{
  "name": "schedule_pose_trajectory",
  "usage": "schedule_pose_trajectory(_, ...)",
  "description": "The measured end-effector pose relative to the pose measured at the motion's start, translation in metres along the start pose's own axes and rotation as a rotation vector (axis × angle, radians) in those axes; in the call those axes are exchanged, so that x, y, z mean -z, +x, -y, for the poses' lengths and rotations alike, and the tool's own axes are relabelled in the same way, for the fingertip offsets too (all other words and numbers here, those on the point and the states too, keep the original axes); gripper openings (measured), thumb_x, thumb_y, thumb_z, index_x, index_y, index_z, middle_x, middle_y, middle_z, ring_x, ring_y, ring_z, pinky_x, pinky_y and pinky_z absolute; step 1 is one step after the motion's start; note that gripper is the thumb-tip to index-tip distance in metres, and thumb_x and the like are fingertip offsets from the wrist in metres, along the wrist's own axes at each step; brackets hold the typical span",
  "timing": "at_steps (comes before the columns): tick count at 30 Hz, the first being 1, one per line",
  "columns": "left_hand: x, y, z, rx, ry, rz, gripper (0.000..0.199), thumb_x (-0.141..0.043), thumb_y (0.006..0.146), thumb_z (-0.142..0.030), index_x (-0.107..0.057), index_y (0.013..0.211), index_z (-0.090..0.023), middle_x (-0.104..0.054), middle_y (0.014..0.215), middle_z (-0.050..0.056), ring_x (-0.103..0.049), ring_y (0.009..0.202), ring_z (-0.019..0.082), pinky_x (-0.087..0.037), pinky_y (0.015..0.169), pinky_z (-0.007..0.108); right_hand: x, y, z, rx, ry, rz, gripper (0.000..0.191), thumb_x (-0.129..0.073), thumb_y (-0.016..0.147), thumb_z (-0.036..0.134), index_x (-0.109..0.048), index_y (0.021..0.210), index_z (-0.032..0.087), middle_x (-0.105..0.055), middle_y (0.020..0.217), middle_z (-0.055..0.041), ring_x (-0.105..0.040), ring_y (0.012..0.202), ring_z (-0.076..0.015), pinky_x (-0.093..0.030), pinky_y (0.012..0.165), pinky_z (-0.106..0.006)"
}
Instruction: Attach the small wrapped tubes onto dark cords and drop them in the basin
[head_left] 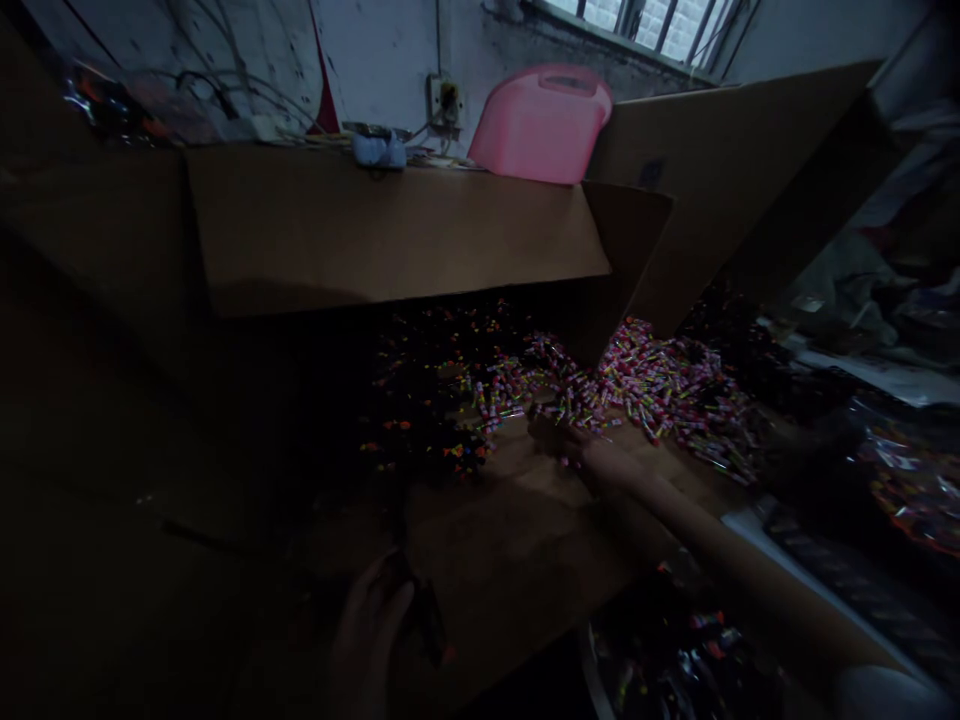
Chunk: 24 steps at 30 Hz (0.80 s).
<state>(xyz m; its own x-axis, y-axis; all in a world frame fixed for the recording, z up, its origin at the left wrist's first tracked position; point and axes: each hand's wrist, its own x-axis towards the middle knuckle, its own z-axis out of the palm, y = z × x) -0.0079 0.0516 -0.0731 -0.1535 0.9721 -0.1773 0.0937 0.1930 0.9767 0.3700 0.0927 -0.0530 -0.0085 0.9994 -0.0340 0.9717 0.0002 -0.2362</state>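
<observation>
Many small pink, wrapped pieces (pixel 660 385) lie heaped on the brown cardboard surface (pixel 517 530). My right hand (pixel 566 440) reaches to the near edge of this heap and touches it; its fingers are in shadow, so what they hold is hidden. Lower left, my left hand (pixel 379 605) has its fingers wrapped round a dark object that I cannot make out. Orange and yellow bits (pixel 457 453) show in the dark area left of the heap.
A cardboard flap (pixel 405 235) hangs over the back of the surface, with a pink plastic container (pixel 544 125) above it. A bowl of wrapped pieces (pixel 592 660) stands at the bottom. A clear bag (pixel 911 480) lies at the right.
</observation>
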Motion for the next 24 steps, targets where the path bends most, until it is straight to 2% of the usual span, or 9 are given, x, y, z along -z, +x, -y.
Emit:
schedule_pose_trajectory(5,0.0,-0.003,0.0,0.023,-0.027,0.007,0.028,-0.063,0.064,-0.043,-0.068,0.083,-0.024,-0.067,0.108,0.006,-0.061,0.103,0.026,-0.056,0.078,0.033,0.006,0.0,-0.006,-0.275,-0.034,-0.158,0.035,-0.036,0.09,0.019,-0.053,0.119,0.01,-0.065,0.108,-0.0154,-0.062,0.097,-0.023,-0.046,0.079,-0.03)
schedule_pose_trajectory(9,-0.012,-0.007,-0.01,0.054,-0.105,0.038,0.034,-0.065,0.065,-0.042,-0.066,0.094,-0.024,-0.068,0.107,0.006,-0.063,0.101,0.025,-0.056,0.079,0.032,-0.014,-0.003,0.009,-0.468,-0.074,-0.129,0.025,-0.049,0.085,0.021,-0.06,0.105,0.012,-0.069,0.087,-0.0149,-0.066,0.083,-0.0259,-0.047,0.07,-0.031)
schedule_pose_trajectory(11,-0.021,-0.008,-0.016,0.083,-0.156,0.075,0.039,-0.068,0.063,-0.04,-0.064,0.097,-0.022,-0.068,0.105,0.007,-0.064,0.098,0.024,-0.055,0.08,0.032,-0.028,-0.005,0.021,-0.546,-0.106,-0.13,0.024,-0.048,0.085,0.018,-0.06,0.105,0.011,-0.067,0.091,-0.0179,-0.066,0.086,-0.0267,-0.048,0.071,-0.032)
schedule_pose_trajectory(15,-0.035,-0.01,-0.026,0.119,-0.225,0.13,0.049,-0.075,0.056,-0.04,-0.064,0.098,-0.017,-0.07,0.099,0.009,-0.065,0.096,0.024,-0.054,0.081,0.033,-0.042,-0.006,0.037,-0.648,-0.147,-0.176,0.032,-0.034,0.088,0.009,-0.054,0.113,0.005,-0.056,0.113,-0.0284,-0.057,0.106,-0.0337,-0.047,0.077,-0.041)
schedule_pose_trajectory(17,-0.037,-0.009,-0.029,0.106,-0.223,0.147,0.05,-0.075,0.055,-0.042,-0.065,0.096,-0.017,-0.071,0.098,0.009,-0.065,0.094,0.024,-0.054,0.081,0.033,-0.041,-0.007,0.039,-0.651,-0.129,-0.185,0.035,-0.029,0.088,0.007,-0.052,0.113,0.003,-0.053,0.113,-0.0313,-0.053,0.111,-0.0368,-0.046,0.079,-0.046)
schedule_pose_trajectory(20,-0.036,-0.006,-0.031,0.043,-0.139,0.177,0.041,-0.07,0.063,-0.044,-0.067,0.094,-0.016,-0.071,0.094,0.008,-0.066,0.089,0.023,-0.054,0.078,0.033,-0.034,-0.01,0.04,-0.572,-0.045,-0.168,0.034,-0.034,0.086,0.009,-0.05,0.115,0.002,-0.055,0.11,-0.0303,-0.054,0.108,-0.0361,-0.045,0.081,-0.046)
schedule_pose_trajectory(22,-0.034,-0.005,-0.03,-0.068,-0.027,0.184,0.031,-0.064,0.071,-0.041,-0.068,0.091,-0.017,-0.071,0.092,0.007,-0.066,0.087,0.022,-0.054,0.077,0.032,-0.026,-0.017,0.047,-0.464,0.057,-0.118,0.036,-0.041,0.084,0.011,-0.049,0.118,0.005,-0.062,0.103,-0.0227,-0.06,0.099,-0.0299,-0.046,0.08,-0.039)
schedule_pose_trajectory(24,-0.033,-0.004,-0.029,-0.277,0.132,0.193,0.022,-0.058,0.078,-0.034,-0.068,0.091,-0.019,-0.069,0.094,0.006,-0.065,0.089,0.021,-0.053,0.079,0.032,-0.018,-0.027,0.062,-0.337,0.168,-0.049,0.032,-0.044,0.085,0.016,-0.052,0.117,0.013,-0.067,0.092,-0.0113,-0.063,0.087,-0.0219,-0.049,0.074,-0.03)
